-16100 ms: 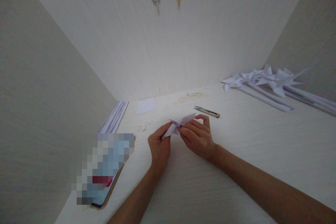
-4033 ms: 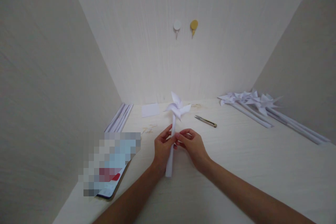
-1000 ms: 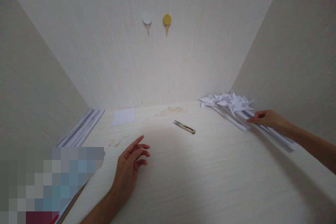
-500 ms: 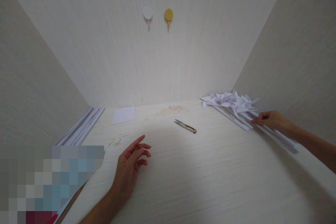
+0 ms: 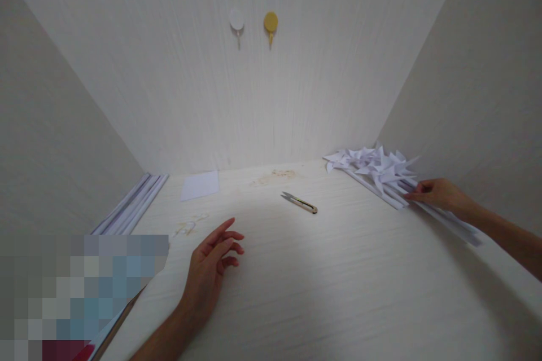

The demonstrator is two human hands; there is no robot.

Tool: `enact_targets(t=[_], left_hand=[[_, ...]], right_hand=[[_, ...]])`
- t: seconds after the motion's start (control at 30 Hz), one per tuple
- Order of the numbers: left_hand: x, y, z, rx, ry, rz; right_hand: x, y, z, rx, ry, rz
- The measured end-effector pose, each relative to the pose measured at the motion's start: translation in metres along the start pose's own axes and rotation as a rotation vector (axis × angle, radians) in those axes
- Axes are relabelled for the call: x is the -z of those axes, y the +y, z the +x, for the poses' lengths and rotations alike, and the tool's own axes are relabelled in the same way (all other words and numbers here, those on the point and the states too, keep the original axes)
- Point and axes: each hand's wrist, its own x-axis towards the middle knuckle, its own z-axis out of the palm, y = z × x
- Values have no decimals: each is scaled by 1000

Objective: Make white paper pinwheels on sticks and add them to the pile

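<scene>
My right hand (image 5: 436,193) reaches to the far right and pinches the white stick of a paper pinwheel lying on a pile of several white paper pinwheels (image 5: 375,162) along the right wall. My left hand (image 5: 212,271) rests palm down on the white table (image 5: 339,282), fingers loosely apart, holding nothing. Small thread snips (image 5: 299,202) lie between the two hands, nearer the back wall.
A white paper square (image 5: 200,185) lies at the back left, and rolled paper sticks (image 5: 131,207) lie along the left wall. A blurred-out phone (image 5: 84,293) lies at the front left. Glue smears (image 5: 273,176) mark the table. Two hooks (image 5: 236,21) hang on the back wall.
Four seconds ago both hands held a finished pinwheel at the centre. Now the right hand is at the pile on the right and the left rests open; little moved in the last second.
</scene>
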Motion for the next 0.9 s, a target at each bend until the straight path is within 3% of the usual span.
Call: enact_targets(t=[0.47, 0.67, 0.9], left_hand=[[1, -1, 0, -14, -6, 21], [0, -1, -1, -18, -17, 22], [1, -2, -1, -42, -34, 5]], right_hand=[[-2, 0, -5, 52, 35, -118], [4, -10, -17, 9, 58, -175], [6, -28, -46, 122, 208, 4]])
